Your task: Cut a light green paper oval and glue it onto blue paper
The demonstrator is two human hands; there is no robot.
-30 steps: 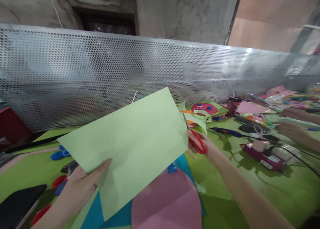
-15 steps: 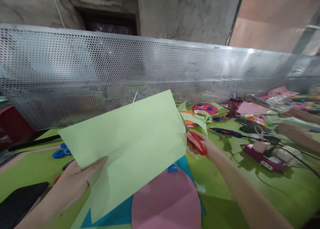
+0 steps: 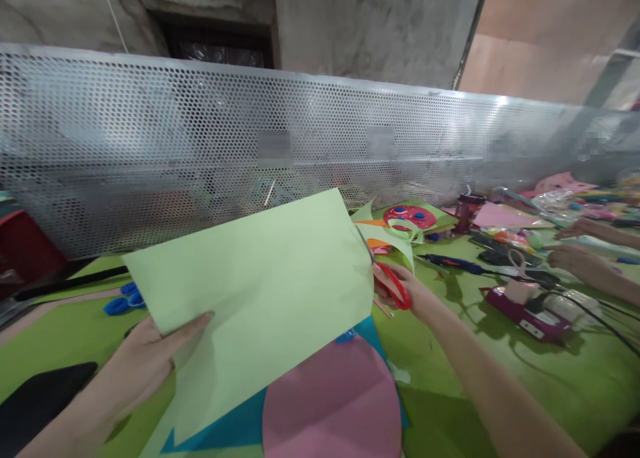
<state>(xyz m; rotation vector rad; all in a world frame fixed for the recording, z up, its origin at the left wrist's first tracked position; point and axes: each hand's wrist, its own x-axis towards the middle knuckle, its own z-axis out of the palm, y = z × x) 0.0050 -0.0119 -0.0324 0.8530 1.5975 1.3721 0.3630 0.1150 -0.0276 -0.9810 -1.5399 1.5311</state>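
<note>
A pale green sheet of paper (image 3: 270, 278) is held up at a tilt in the middle of the head view. My left hand (image 3: 155, 358) pinches its lower left part, thumb on the near face and the other fingers hidden behind. At the sheet's right edge my right hand (image 3: 400, 285) grips red-handled scissors (image 3: 396, 286). Their dark blades lie along that edge, partly behind the paper. Below the sheet lie a pink paper circle (image 3: 333, 405) and a blue sheet (image 3: 220, 431), partly covered.
A perforated metal screen (image 3: 320, 118) runs behind the green table. To the right lie a blue soldering-iron-like tool (image 3: 455, 265), a purple power strip (image 3: 530, 315) with cords, and a dark cup (image 3: 469, 213). Another person's hands (image 3: 580, 261) work at far right. Blue scissor handles (image 3: 123, 300) lie left.
The paper's top right corner has dipped slightly and its left corner has shifted a little right. Both hands keep their hold; the scissors have barely moved.
</note>
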